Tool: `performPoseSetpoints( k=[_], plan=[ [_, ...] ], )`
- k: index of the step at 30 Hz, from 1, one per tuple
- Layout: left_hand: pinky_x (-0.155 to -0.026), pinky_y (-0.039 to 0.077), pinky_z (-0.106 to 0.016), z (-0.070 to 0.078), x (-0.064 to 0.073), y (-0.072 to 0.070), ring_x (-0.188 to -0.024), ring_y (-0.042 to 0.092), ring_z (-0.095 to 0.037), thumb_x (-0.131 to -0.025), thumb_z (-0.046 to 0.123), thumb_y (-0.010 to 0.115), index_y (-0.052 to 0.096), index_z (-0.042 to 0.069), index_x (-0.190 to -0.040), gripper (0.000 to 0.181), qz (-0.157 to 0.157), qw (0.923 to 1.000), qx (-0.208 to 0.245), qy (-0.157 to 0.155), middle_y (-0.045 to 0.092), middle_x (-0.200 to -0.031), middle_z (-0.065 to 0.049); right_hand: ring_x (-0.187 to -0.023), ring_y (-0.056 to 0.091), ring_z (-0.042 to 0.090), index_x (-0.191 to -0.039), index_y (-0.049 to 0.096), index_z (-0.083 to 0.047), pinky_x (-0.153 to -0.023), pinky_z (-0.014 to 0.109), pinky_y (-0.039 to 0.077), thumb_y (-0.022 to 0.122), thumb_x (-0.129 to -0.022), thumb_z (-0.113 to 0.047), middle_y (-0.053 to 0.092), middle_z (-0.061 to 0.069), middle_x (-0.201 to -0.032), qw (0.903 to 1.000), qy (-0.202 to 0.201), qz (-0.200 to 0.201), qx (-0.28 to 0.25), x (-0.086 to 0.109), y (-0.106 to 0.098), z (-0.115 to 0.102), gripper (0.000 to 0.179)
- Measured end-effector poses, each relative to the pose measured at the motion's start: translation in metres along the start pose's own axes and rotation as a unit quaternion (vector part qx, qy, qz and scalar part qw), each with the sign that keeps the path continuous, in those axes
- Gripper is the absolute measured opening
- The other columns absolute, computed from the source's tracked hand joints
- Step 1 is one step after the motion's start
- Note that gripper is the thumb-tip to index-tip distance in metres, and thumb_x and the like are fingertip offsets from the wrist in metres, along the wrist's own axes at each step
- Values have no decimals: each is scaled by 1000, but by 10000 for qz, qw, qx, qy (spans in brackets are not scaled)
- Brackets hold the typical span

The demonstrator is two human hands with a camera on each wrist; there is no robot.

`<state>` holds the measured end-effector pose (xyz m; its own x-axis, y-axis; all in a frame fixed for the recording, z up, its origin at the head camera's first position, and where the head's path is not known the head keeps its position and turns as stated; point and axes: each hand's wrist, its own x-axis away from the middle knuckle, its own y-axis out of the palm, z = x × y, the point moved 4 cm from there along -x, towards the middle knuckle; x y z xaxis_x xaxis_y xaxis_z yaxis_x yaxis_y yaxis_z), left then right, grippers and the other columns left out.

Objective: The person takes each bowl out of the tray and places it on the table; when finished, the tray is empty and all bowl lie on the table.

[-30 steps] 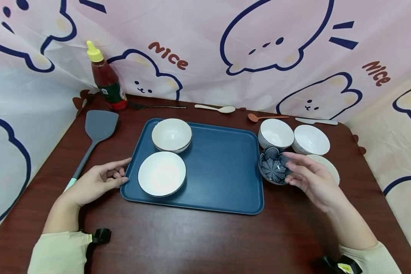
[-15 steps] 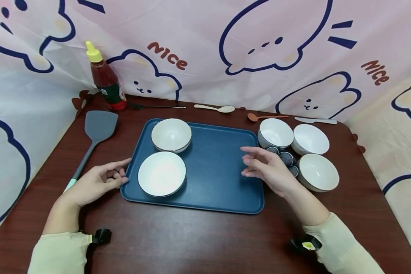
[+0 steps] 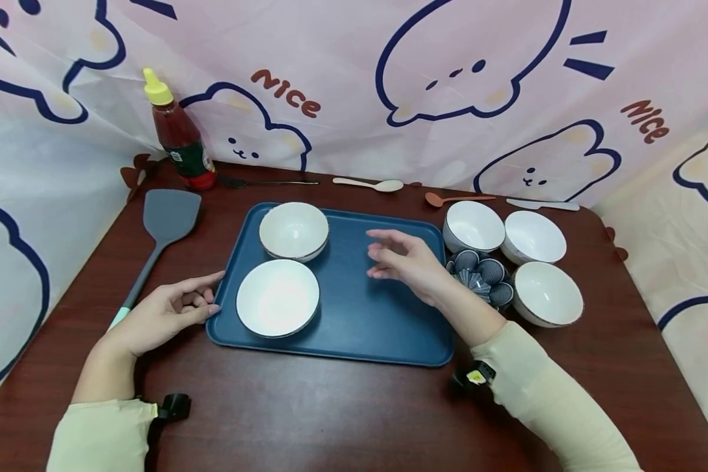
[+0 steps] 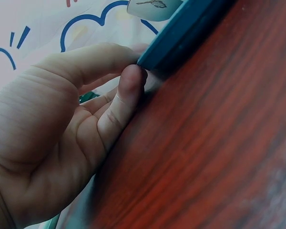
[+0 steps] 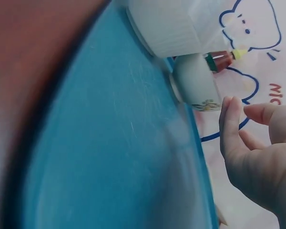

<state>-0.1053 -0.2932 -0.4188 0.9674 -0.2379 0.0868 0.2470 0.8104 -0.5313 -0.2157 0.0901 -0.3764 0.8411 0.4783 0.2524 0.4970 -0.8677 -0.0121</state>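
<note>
A blue tray (image 3: 383,328) lies on the table with two white bowls, a rear bowl (image 3: 294,231) and a front bowl (image 3: 278,298), on its left half. At the tray's left edge is my left hand (image 3: 165,311), its index fingertip and thumb touching the rim; the left wrist view shows the same contact. My right hand (image 3: 413,265) is over the tray's right half with nothing in it, fingers loosely bent and apart from the thumb. Right of the tray sits a cluster of dark blue-grey patterned cups (image 3: 490,271), partly hidden by the right forearm.
Three white bowls, one of them nearest (image 3: 547,295), stand at the right. A grey spatula (image 3: 172,213) lies at left, near a red sauce bottle (image 3: 179,141). Along the back lie a fork (image 3: 271,183), cream spoon (image 3: 386,186), brown spoon (image 3: 436,199) and knife (image 3: 543,204).
My right hand has moved left from the dark cups to above the tray, carrying nothing. The left hand stays at the tray's edge; tray and bowls have not moved.
</note>
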Motion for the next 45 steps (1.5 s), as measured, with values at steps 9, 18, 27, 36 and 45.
performPoseSetpoints(
  k=[9, 18, 27, 36, 45],
  plan=[
    [-69, 51, -18, -2, 0, -1, -86, 59, -8, -97, 17, 66, 48, 10, -147, 54, 40, 10000, -54, -55, 60, -103, -7, -95, 73, 23, -151, 42, -19, -89, 36, 57, 62, -100, -19, 52, 16, -136, 9992, 120, -361, -85, -45, 28, 2, 55],
    [-69, 51, -17, -1, 0, -1, -86, 58, -7, -97, 15, 66, 48, 10, -147, 54, 26, 10000, -38, 50, 59, -103, -7, -93, 74, 26, -155, 34, -28, -86, 38, 58, 61, -100, -18, 48, 15, -142, 9967, 223, -673, -407, -66, 50, 0, 62],
    [-70, 51, -17, 2, -1, 0, -87, 58, -8, -97, 18, 67, 49, 12, -147, 53, 17, 10000, -76, 17, 59, -102, -7, -89, 72, 22, -159, 21, -33, -82, 39, 59, 56, -103, -11, 46, 23, -134, 9944, 90, -813, -676, -74, 65, 3, 70],
    [-70, 51, -17, 1, 0, -2, -87, 58, -7, -97, 17, 67, 49, 11, -147, 54, 56, 9999, -84, 21, 60, -102, -7, -89, 71, 25, -157, 30, -35, -82, 41, 59, 54, -100, -1, 46, 22, -134, 9940, 146, -453, -988, -72, 64, 1, 70],
    [-69, 51, -17, 0, 0, -1, -86, 59, -7, -97, 16, 67, 49, 11, -147, 53, 40, 10000, -46, 48, 60, -102, -7, -80, 73, 27, -153, 36, -39, -77, 36, 60, 55, -98, 0, 46, 22, -135, 9911, 305, -88, -1290, -59, 44, 1, 70]
  ],
)
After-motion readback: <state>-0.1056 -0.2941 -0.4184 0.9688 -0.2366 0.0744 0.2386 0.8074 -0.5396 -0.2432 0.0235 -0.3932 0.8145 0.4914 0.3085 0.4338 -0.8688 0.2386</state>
